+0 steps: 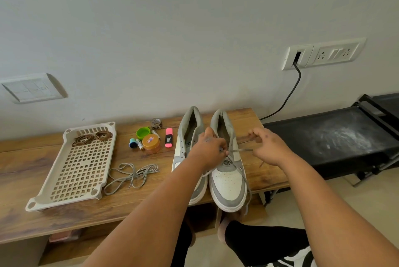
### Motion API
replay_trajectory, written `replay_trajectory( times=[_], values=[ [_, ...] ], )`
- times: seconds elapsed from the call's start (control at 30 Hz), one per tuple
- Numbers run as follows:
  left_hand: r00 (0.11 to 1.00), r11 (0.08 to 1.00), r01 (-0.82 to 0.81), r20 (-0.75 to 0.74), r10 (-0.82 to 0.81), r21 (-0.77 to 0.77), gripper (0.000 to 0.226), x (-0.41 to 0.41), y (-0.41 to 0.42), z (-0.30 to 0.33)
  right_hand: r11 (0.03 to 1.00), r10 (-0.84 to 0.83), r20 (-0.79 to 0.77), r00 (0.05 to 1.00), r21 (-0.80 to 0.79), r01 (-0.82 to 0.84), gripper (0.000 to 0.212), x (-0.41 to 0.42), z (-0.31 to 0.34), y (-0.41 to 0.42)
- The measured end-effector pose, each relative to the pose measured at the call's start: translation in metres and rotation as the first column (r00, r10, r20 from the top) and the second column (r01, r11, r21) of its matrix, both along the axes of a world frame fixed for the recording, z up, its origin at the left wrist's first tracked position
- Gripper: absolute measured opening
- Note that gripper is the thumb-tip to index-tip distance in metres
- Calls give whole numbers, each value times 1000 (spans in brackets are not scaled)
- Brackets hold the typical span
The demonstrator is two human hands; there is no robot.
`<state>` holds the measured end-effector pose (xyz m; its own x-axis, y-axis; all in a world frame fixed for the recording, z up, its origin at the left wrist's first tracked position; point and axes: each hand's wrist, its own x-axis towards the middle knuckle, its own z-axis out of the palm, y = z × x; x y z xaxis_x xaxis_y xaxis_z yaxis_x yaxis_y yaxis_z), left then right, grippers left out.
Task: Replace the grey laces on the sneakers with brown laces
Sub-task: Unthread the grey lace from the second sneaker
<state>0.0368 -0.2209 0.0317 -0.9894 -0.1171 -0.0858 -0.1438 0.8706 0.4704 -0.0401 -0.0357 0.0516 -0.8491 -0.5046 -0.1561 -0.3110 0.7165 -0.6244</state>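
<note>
Two grey-and-white leather sneakers side by side, toes toward viewer; left hand and right hand pinch grey flat lace; left sneaker partly hidden.

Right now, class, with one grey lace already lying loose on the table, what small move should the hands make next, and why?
Probably keep drawing the grey lace out of the right sneaker. The right hand pinches its free end, the left hand works at the eyelets, and the lace is still threaded lower down. The brown laces wait in the tray.
</note>
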Motion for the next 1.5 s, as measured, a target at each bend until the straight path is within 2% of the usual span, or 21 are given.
replay_trajectory(
  times=[0.07,0.13,0.2,0.27,0.33,0.4,0.47,0.5,0.53,0.57,0.6,0.63,0.67,0.7,0.8,1.0,1.13,1.27,1.37,1.43,1.5],
  values=[
    [1000,999,-18,-3,18,42,17,-1,1,-1,996,74,-36,997,-42,-75,60,3,3,-10],
    [998,988,-55,-13,58,145,9,0,1,0,983,181,-55,982,41,-179,58,8,2,-20],
    [989,892,-122,-23,146,436,9,0,-2,9,962,229,-63,971,168,-216,47,12,1,-25],
    [964,564,-131,-28,264,816,11,4,-6,28,976,174,-53,983,143,-165,41,11,0,-25],
    [950,56,-30,11,313,998,19,9,-16,45,988,133,-19,991,79,-131,42,10,0,-22],
    [957,-412,131,-7,290,902,31,14,-33,56,992,117,18,993,38,-118,43,11,1,-20],
    [965,-578,180,-31,259,796,31,19,-46,63,993,120,23,992,7,-120,41,13,2,-21],
    [970,-553,128,11,242,823,29,21,-50,66,993,122,19,992,3,-122,37,14,3,-22],
    [968,-429,29,81,236,903,30,21,-51,67,993,120,11,993,10,-121,31,16,3,-23],
    [962,-180,-98,139,234,979,33,21,-52,67,992,125,-6,992,27,-125,24,17,4,-25],
    [960,196,-209,162,230,958,35,21,-51,63,990,132,-31,991,44,-131,20,20,5,-27],
    [966,569,-251,168,196,783,34,23,-46,59,989,142,-60,988,52,-139,22,22,6,-29],
    [976,815,-206,170,134,542,30,23,-40,53,987,154,-75,985,48,-150,28,24,8,-31],
    [982,932,-128,173,72,338,23,23,-35,45,985,168,-58,984,35,-166,35,26,10,-32],
    [986,993,-16,167,-4,118,24,22,-17,30,958,275,42,960,74,-278,45,31,13,-35],
    [989,990,-58,144,40,126,44,18,-14,28,923,339,-32,940,202,-326,18,38,-1,-45],
    [947,991,123,293,-133,52,38,24,-15,29,915,296,106,949,255,-313,20,33,6,-39],
    [923,982,190,339,-181,7,31,25,-14,29,982,97,286,953,126,-137,38,24,13,-21],
    [916,975,219,351,-196,-27,27,22,-13,27,880,-16,80,997,475,-24,65,6,9,-6],
    [912,973,226,361,-193,-50,22,21,-10,25,709,-86,-40,995,700,90,57,-2,3,0],
    [904,969,239,377,-201,-55,16,21,-8,25,665,-193,-74,978,724,186,66,-2,3,-1]
  ],
)
